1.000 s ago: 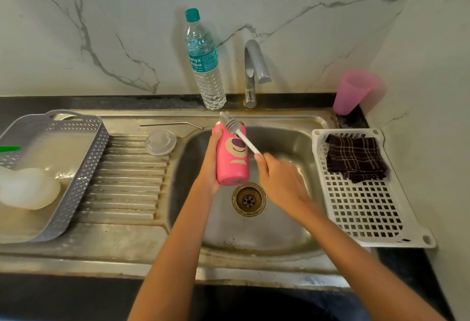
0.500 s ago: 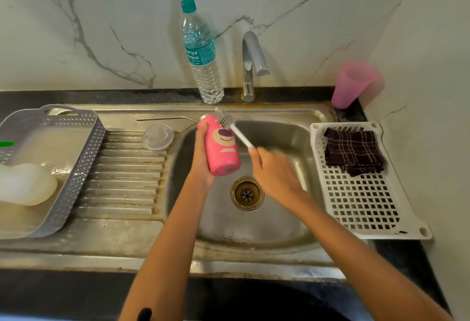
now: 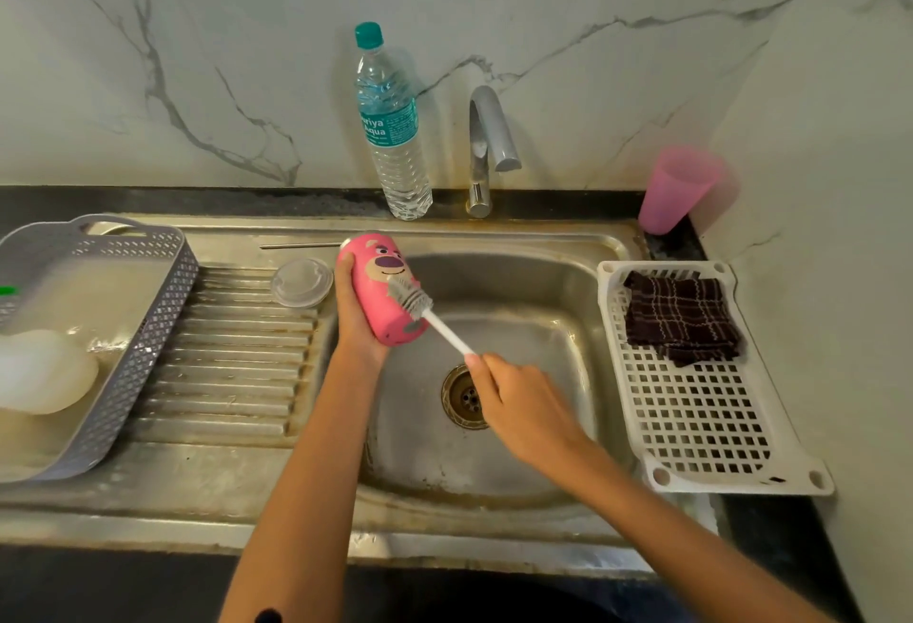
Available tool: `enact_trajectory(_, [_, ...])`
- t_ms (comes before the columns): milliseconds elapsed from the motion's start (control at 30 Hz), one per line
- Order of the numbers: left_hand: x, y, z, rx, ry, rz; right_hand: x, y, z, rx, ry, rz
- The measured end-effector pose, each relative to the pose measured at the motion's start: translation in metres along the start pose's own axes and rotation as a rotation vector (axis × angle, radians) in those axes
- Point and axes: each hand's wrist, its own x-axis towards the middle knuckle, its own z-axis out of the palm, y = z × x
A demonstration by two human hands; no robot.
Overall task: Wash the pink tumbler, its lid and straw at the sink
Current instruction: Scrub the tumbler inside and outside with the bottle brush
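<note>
- the person's left grip [image 3: 353,326] is wrapped round the pink tumbler [image 3: 375,308] from the left side, thumb and fingers clamped on it
- tumbler is held up over the left edge of the sink [image 3: 543,306] basin, tilted, with the cartoon bear face pointing up at the camera; one end points toward the wall, the other toward the person, and it's hard to say which end is the open one
- right grip [image 3: 518,400] is closed round the end of the white handle of a bottle brush [image 3: 432,318], over the drain [image 3: 465,397]
- the brush's grey bristle head lies against the outside of the tumbler, just below the bear's face
- the clear lid [image 3: 301,282] lies flat on the ribbed drainboard [image 3: 232,350], just left of the tumbler
- the metal straw [image 3: 301,245] lies along the back of the drainboard, just behind the lid
- the tap [image 3: 486,148] stands behind the basin, and a plastic water bottle [image 3: 393,128] with a teal cap stands upright just to its left
- a pink cup [image 3: 677,190] is upside down in the back right corner of the black counter [image 3: 296,200]
- a white rack [image 3: 701,415] lies right of the basin with a dark checked cloth [image 3: 684,321] at its far end
- a grey basket [image 3: 143,326] is on the far left with something white in it, too blurry to call
</note>
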Motion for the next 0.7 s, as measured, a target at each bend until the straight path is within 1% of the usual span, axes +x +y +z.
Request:
enact_trajectory(67, [-0.003,0.000,-0.003,0.060,-0.030,-0.022,0.004,0.001,-0.001,0.005,0.014,0.002])
enact_trajectory(133, [-0.011,-0.012,-0.001,0.173,-0.081,-0.076,0.034,-0.001,-0.008,-0.022,0.068,0.054])
enact_trajectory(200, [-0.018,-0.022,0.004,0.208,-0.082,-0.111,0.058,-0.007,-0.018,-0.012,0.104,0.084])
enact_trajectory(267, [-0.017,-0.018,0.006,0.166,-0.026,-0.083,0.058,-0.006,-0.014,-0.039,0.088,0.050])
enact_trajectory(367, [-0.008,-0.002,0.003,0.081,0.027,-0.015,0.016,-0.001,-0.004,-0.060,0.036,-0.004])
enact_trajectory(433, [-0.009,-0.001,-0.001,0.103,0.016,-0.021,0.004,0.005,-0.003,-0.033,0.024,-0.008])
enact_trajectory(500, [-0.016,-0.011,-0.002,0.172,-0.036,-0.073,0.022,0.005,-0.010,-0.067,0.085,0.009])
enact_trajectory(567, [-0.023,-0.021,0.003,0.180,-0.075,-0.112,0.044,0.002,-0.016,-0.071,0.128,0.048])
enact_trajectory(633, [-0.025,-0.022,0.008,0.136,-0.056,-0.078,0.051,0.000,-0.015,-0.028,0.134,0.047])
enact_trajectory(700, [-0.018,-0.013,0.008,0.035,-0.013,0.001,0.034,0.004,-0.007,0.000,0.083,0.029])
